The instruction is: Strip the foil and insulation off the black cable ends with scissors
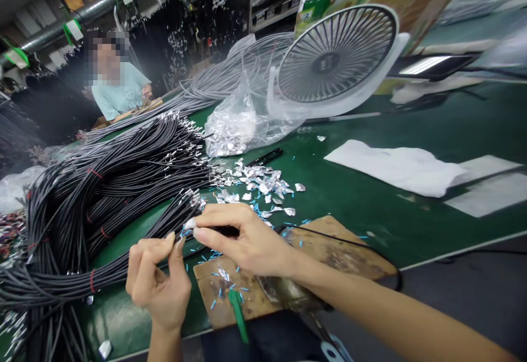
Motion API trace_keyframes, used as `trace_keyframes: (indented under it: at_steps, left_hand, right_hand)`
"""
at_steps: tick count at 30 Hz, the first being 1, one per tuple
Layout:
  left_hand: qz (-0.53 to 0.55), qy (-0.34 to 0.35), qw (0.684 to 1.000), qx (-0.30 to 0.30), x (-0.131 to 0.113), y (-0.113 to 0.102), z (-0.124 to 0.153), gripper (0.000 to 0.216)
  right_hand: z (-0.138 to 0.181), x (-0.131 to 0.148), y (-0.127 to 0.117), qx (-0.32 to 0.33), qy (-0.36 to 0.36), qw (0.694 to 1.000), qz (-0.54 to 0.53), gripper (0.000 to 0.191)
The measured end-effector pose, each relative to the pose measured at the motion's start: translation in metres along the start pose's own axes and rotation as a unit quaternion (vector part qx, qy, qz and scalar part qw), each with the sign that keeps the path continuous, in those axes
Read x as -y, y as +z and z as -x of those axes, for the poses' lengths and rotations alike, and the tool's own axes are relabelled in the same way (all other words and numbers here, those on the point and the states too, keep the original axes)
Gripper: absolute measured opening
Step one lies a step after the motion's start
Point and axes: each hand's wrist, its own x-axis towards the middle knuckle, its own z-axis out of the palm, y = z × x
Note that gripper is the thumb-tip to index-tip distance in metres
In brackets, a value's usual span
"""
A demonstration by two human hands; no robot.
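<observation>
My left hand point(158, 279) is closed in a pinch on the end of a thin black cable point(164, 224) drawn from a big bundle of black cables point(102, 197) on the green table point(370, 197). My right hand point(247, 238) is closed too, its fingertips meeting the same cable tip and gripping a dark tool whose cord point(349, 244) trails right. Both hands hover over a worn wooden board point(329, 255) littered with blue and silver scraps.
Silver foil scraps point(259, 183) and a clear bag of them point(239, 123) lie behind the hands. A white fan point(335, 54) lies tilted at the back, with white cloth point(399, 167) to the right. A person in a light shirt point(119, 90) sits across the table.
</observation>
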Motion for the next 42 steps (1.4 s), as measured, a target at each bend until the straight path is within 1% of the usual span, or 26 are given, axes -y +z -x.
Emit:
trace_keyframes:
  at_steps: [4, 7, 12, 15, 17, 20, 22, 24, 25, 27, 30, 31, 33, 35, 37, 40, 42]
  left_hand:
    - [0.057, -0.022, 0.997, -0.038, 0.003, 0.009, 0.005, 0.005]
    - [0.084, -0.027, 0.995, -0.044, 0.005, 0.011, 0.007, 0.004]
    - [0.084, -0.022, 0.996, -0.021, 0.004, 0.007, 0.008, 0.006]
    - [0.077, -0.021, 0.997, 0.000, 0.002, 0.006, 0.005, 0.012]
    - [0.077, -0.032, 0.996, 0.024, 0.001, 0.005, 0.002, 0.017]
    - [0.122, -0.077, 0.986, 0.079, 0.002, 0.002, -0.004, 0.022]
    - [0.176, -0.125, 0.969, 0.117, 0.004, 0.000, -0.007, 0.026]
    - [0.227, -0.173, 0.948, 0.142, 0.006, -0.003, -0.009, 0.029]
    - [0.244, -0.191, 0.940, 0.143, 0.007, -0.004, -0.010, 0.030]
    - [0.260, -0.202, 0.937, 0.113, 0.009, -0.003, -0.008, 0.025]
    - [0.248, -0.160, 0.954, 0.043, 0.010, 0.000, -0.003, 0.008]
    - [0.239, -0.138, 0.961, 0.030, 0.010, 0.002, -0.001, 0.003]
    - [0.215, -0.094, 0.972, 0.019, 0.009, 0.005, 0.002, 0.005]
    - [0.191, -0.057, 0.979, 0.029, 0.008, 0.007, 0.004, 0.006]
    - [0.178, -0.035, 0.982, 0.053, 0.007, 0.007, 0.003, 0.005]
    - [0.170, -0.029, 0.982, 0.081, 0.006, 0.007, 0.001, 0.007]
    - [0.168, -0.028, 0.982, 0.085, 0.006, 0.008, 0.000, 0.010]
  right_hand:
    - [-0.001, 0.001, 0.000, -0.012, 0.014, 1.000, 0.019, 0.021]
    - [0.000, 0.002, 0.000, -0.036, 0.023, 0.998, 0.035, 0.021]
    - [0.002, 0.001, 0.003, -0.070, 0.006, 0.995, 0.072, 0.021]
    - [0.004, 0.000, 0.004, -0.077, -0.007, 0.993, 0.089, 0.021]
    - [0.005, -0.001, 0.004, -0.077, -0.008, 0.993, 0.093, 0.021]
    - [0.006, -0.001, 0.003, -0.070, -0.004, 0.992, 0.101, 0.021]
    - [0.005, 0.000, 0.003, -0.061, 0.001, 0.993, 0.103, 0.021]
    - [0.005, 0.000, 0.002, -0.052, 0.007, 0.994, 0.095, 0.021]
    - [0.004, 0.001, 0.002, -0.051, 0.011, 0.995, 0.089, 0.021]
    - [0.002, 0.001, 0.001, -0.064, 0.024, 0.995, 0.072, 0.020]
    - [0.000, 0.002, 0.000, -0.092, 0.054, 0.993, 0.042, 0.011]
    - [0.000, 0.002, 0.000, -0.096, 0.058, 0.993, 0.032, 0.013]
    - [-0.001, 0.002, 0.000, -0.091, 0.050, 0.995, 0.016, 0.021]
    - [-0.001, 0.001, 0.000, -0.081, 0.042, 0.996, 0.001, 0.022]
    - [-0.002, 0.000, 0.001, -0.077, 0.048, 0.996, -0.013, 0.019]
    - [-0.003, -0.003, 0.000, -0.076, 0.064, 0.994, -0.039, 0.021]
    - [-0.004, -0.005, 0.000, -0.049, 0.085, 0.991, -0.095, 0.022]
